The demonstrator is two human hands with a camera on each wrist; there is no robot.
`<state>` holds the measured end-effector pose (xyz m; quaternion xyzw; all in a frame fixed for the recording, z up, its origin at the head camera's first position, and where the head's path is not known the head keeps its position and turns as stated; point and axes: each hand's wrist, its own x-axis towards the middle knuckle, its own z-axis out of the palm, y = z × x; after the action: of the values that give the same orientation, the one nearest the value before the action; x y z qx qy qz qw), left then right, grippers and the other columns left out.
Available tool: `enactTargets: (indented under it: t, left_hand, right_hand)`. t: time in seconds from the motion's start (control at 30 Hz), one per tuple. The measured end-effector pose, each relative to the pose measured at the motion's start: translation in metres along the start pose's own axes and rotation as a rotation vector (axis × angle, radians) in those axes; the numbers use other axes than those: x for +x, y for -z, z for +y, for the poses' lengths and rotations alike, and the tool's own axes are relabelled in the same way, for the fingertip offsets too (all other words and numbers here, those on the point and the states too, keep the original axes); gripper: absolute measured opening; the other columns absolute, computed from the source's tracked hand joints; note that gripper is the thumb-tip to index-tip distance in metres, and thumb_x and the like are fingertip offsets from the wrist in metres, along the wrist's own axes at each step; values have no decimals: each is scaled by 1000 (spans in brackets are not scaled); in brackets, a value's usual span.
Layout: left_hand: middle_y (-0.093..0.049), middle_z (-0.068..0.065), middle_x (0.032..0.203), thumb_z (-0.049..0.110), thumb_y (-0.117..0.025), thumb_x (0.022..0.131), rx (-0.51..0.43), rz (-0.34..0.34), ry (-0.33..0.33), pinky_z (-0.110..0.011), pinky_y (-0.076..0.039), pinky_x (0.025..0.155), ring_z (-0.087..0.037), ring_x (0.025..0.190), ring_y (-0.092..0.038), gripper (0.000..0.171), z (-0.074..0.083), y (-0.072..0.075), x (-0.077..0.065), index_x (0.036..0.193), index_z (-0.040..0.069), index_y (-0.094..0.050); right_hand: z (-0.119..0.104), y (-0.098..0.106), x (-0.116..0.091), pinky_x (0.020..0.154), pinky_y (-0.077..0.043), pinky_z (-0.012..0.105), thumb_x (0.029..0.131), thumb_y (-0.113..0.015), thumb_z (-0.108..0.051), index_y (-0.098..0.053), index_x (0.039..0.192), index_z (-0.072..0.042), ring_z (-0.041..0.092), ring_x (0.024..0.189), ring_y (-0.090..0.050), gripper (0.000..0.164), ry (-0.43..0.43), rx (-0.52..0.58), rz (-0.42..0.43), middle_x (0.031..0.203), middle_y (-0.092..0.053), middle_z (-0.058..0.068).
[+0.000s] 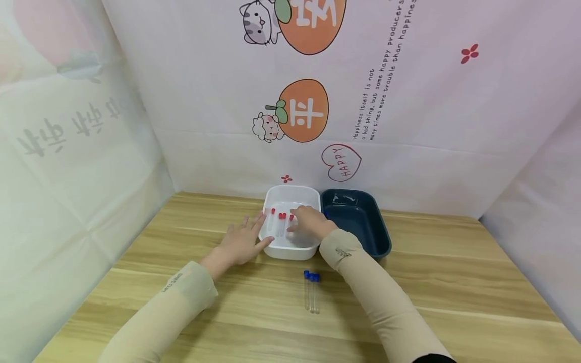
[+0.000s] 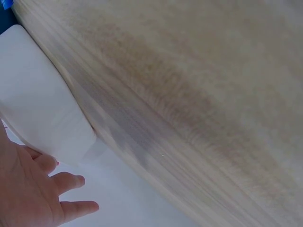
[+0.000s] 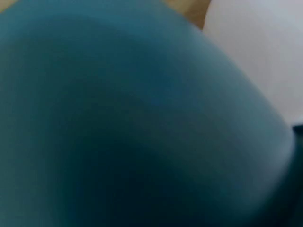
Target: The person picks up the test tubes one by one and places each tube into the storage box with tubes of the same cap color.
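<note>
From above, the head camera looks forward and down over the counter (image 1: 431, 292). The left wrist's, close in, faces past the left hand (image 2: 33, 189) to the white tray (image 2: 42, 94); the right wrist's (blurred) looks very closely at the dark tray (image 3: 118, 118). All 3 share the dark tray.

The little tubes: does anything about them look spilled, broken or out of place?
Nothing stands out: no spill or break shows. Blue-capped tubes lie together on the table; the red caps are inside the white tray.
</note>
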<state>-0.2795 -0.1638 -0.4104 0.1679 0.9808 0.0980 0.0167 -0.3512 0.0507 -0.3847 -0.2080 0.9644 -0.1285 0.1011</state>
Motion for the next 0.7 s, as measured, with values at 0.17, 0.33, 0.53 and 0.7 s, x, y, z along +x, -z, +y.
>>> enactTargets:
  t: [0.17,0.33,0.53,0.7]
  left_hand:
    - [-18,-10,169,57,-40,107,4,-4,3,-75,-21,112,-49,150,-21,80,-1,1,0,165,8,-15]
    - [-19,-10,169,58,-40,106,0,-4,7,-75,-21,112,-48,151,-21,81,-1,1,0,165,8,-15]
    - [-18,-11,169,59,-39,106,-6,-9,6,-75,-19,112,-48,151,-20,81,0,1,0,165,9,-14]
    - [-19,-11,169,58,-39,106,-6,-7,7,-75,-20,112,-48,151,-20,81,0,1,0,165,8,-14]
  right_hand:
    - [0,10,-5,115,-37,47,99,-72,-30,-49,152,-5,31,141,-47,63,42,-5,17,150,-53,15]
    - [0,18,-12,115,-38,47,100,-70,-28,-52,151,-6,31,142,-46,58,66,25,44,151,-52,15]
    - [2,27,-22,110,-44,46,101,-68,-28,-57,147,-6,30,136,-53,52,96,39,83,147,-57,14]
    - [4,33,-31,104,-50,45,102,-68,-25,-61,143,-7,30,126,-61,46,143,77,132,139,-63,15]
